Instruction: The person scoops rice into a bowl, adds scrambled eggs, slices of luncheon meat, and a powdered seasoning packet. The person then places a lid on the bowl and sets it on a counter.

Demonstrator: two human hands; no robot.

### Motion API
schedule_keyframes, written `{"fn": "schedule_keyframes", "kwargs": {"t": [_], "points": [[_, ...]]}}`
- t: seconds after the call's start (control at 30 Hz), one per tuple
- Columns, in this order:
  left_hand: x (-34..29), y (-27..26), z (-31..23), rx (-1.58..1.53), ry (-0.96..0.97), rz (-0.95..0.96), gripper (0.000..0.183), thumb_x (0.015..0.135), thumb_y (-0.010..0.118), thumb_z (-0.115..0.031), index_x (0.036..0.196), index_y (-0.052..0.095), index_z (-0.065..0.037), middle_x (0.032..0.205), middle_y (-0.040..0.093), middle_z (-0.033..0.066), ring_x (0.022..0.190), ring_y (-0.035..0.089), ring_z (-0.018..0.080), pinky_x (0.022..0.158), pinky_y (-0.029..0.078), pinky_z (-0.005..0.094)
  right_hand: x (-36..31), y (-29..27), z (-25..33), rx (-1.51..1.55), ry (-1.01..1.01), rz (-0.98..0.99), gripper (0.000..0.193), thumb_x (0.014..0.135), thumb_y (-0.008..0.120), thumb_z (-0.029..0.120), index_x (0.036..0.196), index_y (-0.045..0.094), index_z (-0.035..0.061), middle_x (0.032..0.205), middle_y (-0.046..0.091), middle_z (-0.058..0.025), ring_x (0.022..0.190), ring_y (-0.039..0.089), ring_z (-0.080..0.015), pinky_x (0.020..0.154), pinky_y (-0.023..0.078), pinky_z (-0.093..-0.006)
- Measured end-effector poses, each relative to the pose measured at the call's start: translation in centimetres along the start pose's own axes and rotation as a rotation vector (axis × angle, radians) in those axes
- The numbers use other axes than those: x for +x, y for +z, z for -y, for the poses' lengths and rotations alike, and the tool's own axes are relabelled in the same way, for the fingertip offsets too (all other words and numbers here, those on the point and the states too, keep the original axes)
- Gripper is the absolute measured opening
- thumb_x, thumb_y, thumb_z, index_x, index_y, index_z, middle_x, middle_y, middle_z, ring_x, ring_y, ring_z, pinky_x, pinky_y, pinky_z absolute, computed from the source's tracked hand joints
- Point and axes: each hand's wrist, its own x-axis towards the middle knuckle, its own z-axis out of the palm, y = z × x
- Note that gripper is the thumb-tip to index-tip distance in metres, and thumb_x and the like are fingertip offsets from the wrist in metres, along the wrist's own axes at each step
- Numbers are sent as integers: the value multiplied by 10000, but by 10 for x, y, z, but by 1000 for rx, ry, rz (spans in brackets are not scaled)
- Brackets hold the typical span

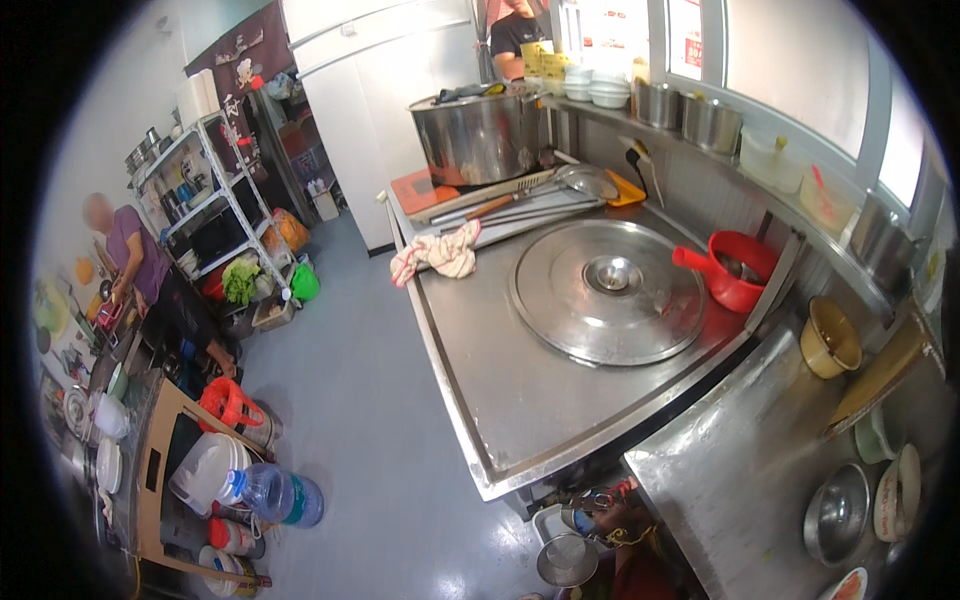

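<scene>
While a steel lid lies on the worktop, neither hand shows, so I cannot tell pose or grip

We can make out several printed patches, though we cannot read any of them with certainty. Far to the right, we see a red sign with pale marks at the window, and further left, small red lettering on the bright pane. Dark print shows on the yellow packages at the far end of the shelf, too small for us. Near left, the large clear-blue bottle wears a green label, blurred to us. Near right, red characters run along a pale oval bowl, tilted and indistinct.
</scene>
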Motion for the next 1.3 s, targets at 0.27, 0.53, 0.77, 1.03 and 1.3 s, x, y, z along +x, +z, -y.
{"fn": "schedule_keyframes", "kwargs": {"t": [0.27, 0.53, 0.77, 1.03, 1.3], "points": [[-14, 12, -9, 2, -124, 254, 413, 920, 585, -337, 1217, 519, -57, 997, 597, 107, 801, 600, 211, 659, 536, 361, -19, -19, 37, 4, 56, 45, 199, 901, 590, 206, 1003, 635, 41, 864, 636, -117, 790, 605, -238, 687, 498, -394], [-15, 33, -25, 191, 164, 521, 412, 923, 583, -361, 1201, 526, -63, 998, 590, 106, 789, 597, 210, 635, 529, 368, -60, -36, 73, 18, 132, 108, 198, 906, 594, 216, 988, 633, 40, 840, 629, -128, 766, 605, -251, 662, 502, -412], [-30, 38, -71, 34, 13, 538, 353, 902, 592, -286, 1163, 539, -55, 976, 590, 104, 769, 593, 209, 620, 525, 365, -135, -30, 52, -6, 209, 216, 199, 911, 597, 225, 974, 631, 39, 819, 622, -139, 745, 606, -262, 640, 505, -429], [-36, 52, -83, 192, 136, 518, 314, 893, 604, -246, 1124, 579, -34, 913, 620, 114, 802, 610, 203, 661, 520, 355, -184, -29, 34, 539, 311, 19, 243, 893, 628, 210, 1028, 656, 11, 936, 643, -147, 847, 601, -254, 741, 485, -424], [-22, 88, -130, 821, 307, 712, 343, 881, 595, -261, 1154, 565, -57, 930, 635, 105, 847, 619, 205, 766, 497, 365, -216, -40, 64, -409, -126, 233, 268, 773, 579, 311, 873, 637, 70, 850, 622, -155, 767, 615, -336, 683, 491, -464]]}}
